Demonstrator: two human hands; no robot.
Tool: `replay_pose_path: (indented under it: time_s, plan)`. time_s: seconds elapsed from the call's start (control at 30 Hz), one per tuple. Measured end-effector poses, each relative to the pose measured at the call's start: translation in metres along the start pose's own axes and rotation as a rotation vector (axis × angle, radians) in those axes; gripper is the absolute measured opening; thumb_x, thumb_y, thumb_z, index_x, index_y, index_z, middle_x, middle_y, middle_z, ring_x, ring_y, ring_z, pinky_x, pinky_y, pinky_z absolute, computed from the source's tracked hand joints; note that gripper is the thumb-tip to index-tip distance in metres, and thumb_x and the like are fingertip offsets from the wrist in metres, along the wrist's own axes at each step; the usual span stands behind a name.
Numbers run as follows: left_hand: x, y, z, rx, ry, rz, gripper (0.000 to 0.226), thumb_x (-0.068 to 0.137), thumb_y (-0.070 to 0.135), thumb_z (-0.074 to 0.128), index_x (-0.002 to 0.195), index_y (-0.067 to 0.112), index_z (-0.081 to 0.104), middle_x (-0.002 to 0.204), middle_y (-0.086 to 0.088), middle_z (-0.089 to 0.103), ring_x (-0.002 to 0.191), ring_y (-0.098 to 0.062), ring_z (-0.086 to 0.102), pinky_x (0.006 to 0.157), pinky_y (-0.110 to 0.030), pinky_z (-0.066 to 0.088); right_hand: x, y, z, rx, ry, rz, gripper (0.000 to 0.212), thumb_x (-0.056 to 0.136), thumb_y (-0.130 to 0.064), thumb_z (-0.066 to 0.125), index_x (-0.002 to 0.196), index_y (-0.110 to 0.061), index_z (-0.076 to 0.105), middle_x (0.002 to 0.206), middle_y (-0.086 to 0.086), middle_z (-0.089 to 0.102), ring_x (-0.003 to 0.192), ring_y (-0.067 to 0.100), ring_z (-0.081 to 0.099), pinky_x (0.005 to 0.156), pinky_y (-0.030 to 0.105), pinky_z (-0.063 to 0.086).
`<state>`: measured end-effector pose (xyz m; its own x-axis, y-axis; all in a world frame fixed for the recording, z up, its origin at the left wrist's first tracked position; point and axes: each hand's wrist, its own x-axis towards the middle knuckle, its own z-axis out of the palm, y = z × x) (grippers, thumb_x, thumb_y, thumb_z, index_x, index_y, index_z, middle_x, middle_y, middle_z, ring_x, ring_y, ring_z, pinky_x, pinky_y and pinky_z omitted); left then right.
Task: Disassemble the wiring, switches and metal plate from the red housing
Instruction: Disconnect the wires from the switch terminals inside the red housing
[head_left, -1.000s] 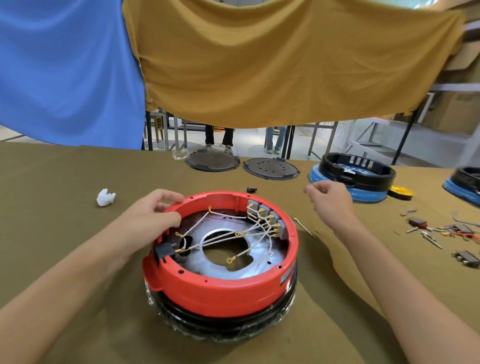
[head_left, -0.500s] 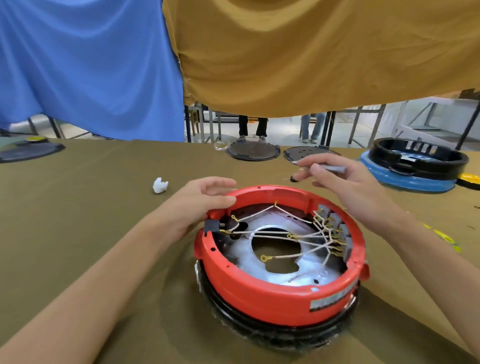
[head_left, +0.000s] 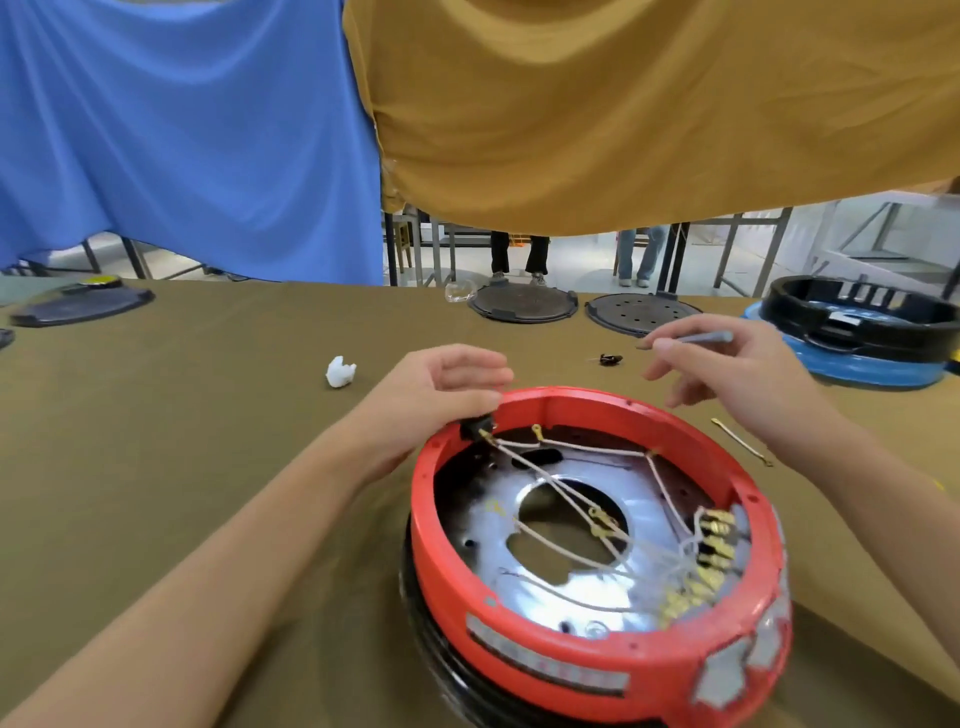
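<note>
The round red housing (head_left: 571, 660) sits on a black base in front of me. Inside lies a shiny metal plate (head_left: 524, 566) with a central hole. White wires (head_left: 566, 499) with brass terminals cross it and run to a row of grey switches (head_left: 722, 540) at the right wall. A small black socket (head_left: 474, 429) sits in the far-left rim. My left hand (head_left: 441, 400) grips the rim beside that socket. My right hand (head_left: 737, 374) hovers above the far rim and pinches a thin grey tool (head_left: 696, 339).
A white crumpled scrap (head_left: 340, 372) lies left of the housing. A small black part (head_left: 609, 358) and a loose wire (head_left: 740, 440) lie on the olive cloth. Two dark round plates (head_left: 522, 304) sit at the far edge, a blue-and-black housing (head_left: 852, 332) at right.
The view swung, so the housing now appears lower and further right, with the switches toward me. My right hand has picked up the thin grey tool. My left hand stays on the rim.
</note>
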<state>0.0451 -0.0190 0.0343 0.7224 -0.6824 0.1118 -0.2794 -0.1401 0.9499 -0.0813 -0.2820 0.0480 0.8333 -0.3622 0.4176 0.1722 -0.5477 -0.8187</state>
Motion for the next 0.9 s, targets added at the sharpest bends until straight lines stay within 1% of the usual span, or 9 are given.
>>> replay_pose_path:
  time_s: [0.13,0.23,0.3,0.4,0.57,0.63,0.73,0.8,0.9]
  plan:
    - [0.002,0.002,-0.008,0.036,0.077,-0.033,0.02,0.092,0.034,0.066,0.112,0.035,0.068,0.12,0.012,0.068,0.114,-0.004,0.063,0.091,-0.035,0.054,-0.001,0.004,0.007,-0.024,-0.075,0.009,0.015,0.099,-0.02,0.059,0.106,-0.023,0.073,0.088,-0.001,0.076,0.08,0.017,0.073,0.08,0.036,0.06]
    - [-0.013,0.01,-0.03,0.118,-0.167,-0.21,0.044,0.065,0.044,0.071,0.108,0.044,0.067,0.113,0.016,0.068,0.106,0.002,0.064,0.08,-0.027,0.051,-0.004,0.002,0.011,-0.013,-0.128,-0.022,0.023,0.103,-0.022,0.051,0.11,-0.024,0.073,0.091,-0.001,0.076,0.087,0.014,0.072,0.083,0.035,0.06]
    - [-0.02,0.013,-0.033,0.221,-0.282,-0.249,0.051,0.058,0.039,0.071,0.108,0.042,0.068,0.115,0.01,0.067,0.099,-0.004,0.065,0.081,-0.03,0.049,-0.005,0.002,0.013,-0.014,-0.15,-0.038,0.026,0.104,-0.028,0.048,0.115,-0.028,0.071,0.096,-0.006,0.076,0.094,0.007,0.071,0.085,0.031,0.059]
    - [-0.019,0.018,-0.025,0.261,-0.25,-0.149,0.044,0.067,0.018,0.063,0.108,0.03,0.072,0.114,-0.003,0.07,0.094,-0.018,0.067,0.088,-0.039,0.054,-0.006,0.0,0.015,0.009,-0.216,-0.041,0.029,0.104,-0.035,0.045,0.119,-0.029,0.07,0.104,-0.008,0.076,0.101,0.006,0.07,0.089,0.03,0.058]
    - [-0.013,0.016,-0.011,0.209,-0.314,-0.041,0.047,0.087,-0.002,0.055,0.125,0.021,0.068,0.12,-0.002,0.072,0.115,-0.032,0.065,0.106,-0.052,0.047,-0.007,-0.003,0.014,0.145,-0.163,-0.061,0.037,0.098,-0.043,0.049,0.108,-0.019,0.076,0.092,0.005,0.075,0.089,0.016,0.071,0.085,0.036,0.057]
    - [-0.009,0.013,-0.005,0.195,-0.304,-0.015,0.041,0.094,-0.002,0.056,0.125,0.022,0.068,0.119,-0.001,0.072,0.112,-0.03,0.068,0.101,-0.049,0.05,-0.007,-0.004,0.015,0.199,-0.146,-0.072,0.031,0.097,-0.038,0.054,0.103,-0.016,0.076,0.086,0.007,0.074,0.083,0.017,0.069,0.081,0.036,0.058]
    - [-0.006,0.01,-0.008,0.311,-0.177,0.07,0.023,0.092,0.017,0.069,0.11,0.031,0.07,0.106,0.008,0.075,0.096,-0.011,0.073,0.086,-0.033,0.055,-0.006,-0.006,0.017,0.287,-0.147,-0.086,0.02,0.096,-0.026,0.061,0.096,-0.01,0.072,0.081,0.008,0.072,0.076,0.019,0.066,0.074,0.031,0.058]
    - [-0.008,0.01,-0.015,0.391,-0.183,0.078,0.014,0.091,0.027,0.071,0.101,0.037,0.07,0.099,0.01,0.075,0.088,-0.009,0.073,0.075,-0.027,0.057,-0.007,-0.009,0.02,0.346,-0.144,-0.085,0.021,0.095,-0.027,0.062,0.093,-0.008,0.071,0.076,0.007,0.07,0.073,0.019,0.064,0.072,0.03,0.055]
    - [-0.01,0.009,-0.018,0.417,-0.229,0.095,0.016,0.095,0.023,0.066,0.105,0.034,0.07,0.105,0.009,0.073,0.093,-0.013,0.073,0.081,-0.031,0.059,-0.012,-0.015,0.027,0.333,-0.144,-0.124,0.022,0.098,-0.023,0.059,0.089,-0.005,0.07,0.072,0.006,0.069,0.071,0.017,0.066,0.072,0.027,0.057]
